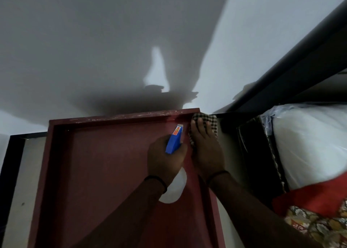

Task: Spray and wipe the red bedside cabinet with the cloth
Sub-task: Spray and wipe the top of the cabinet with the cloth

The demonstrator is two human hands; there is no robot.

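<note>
Head view gives us first the pale wall point(93, 31), with a broad shadow point(131, 101) falling across it. Below it we see the red bedside cabinet point(105, 172), its top a shallow recessed panel inside a raised rim, its far edge against the wall. To the cabinet's right runs a dark bed frame point(300, 56). Beside that lies a white pillow point(309, 144) wrapped in clear plastic, with red and floral bedding point(319, 227) at its near end.

Over the right half of the cabinet top we find both hands. The left hand point(163, 159) is wrapped round the neck of the spray bottle point(173, 143), fingers curled tight. The blue head points toward the far right corner, and the white body shows under the wrist. The right hand point(206, 150) lies with fingers stretched flat on the checked cloth point(212, 121), pressing it into the far right corner against the rim. We note a thin black band point(156, 182) on each wrist.
</note>
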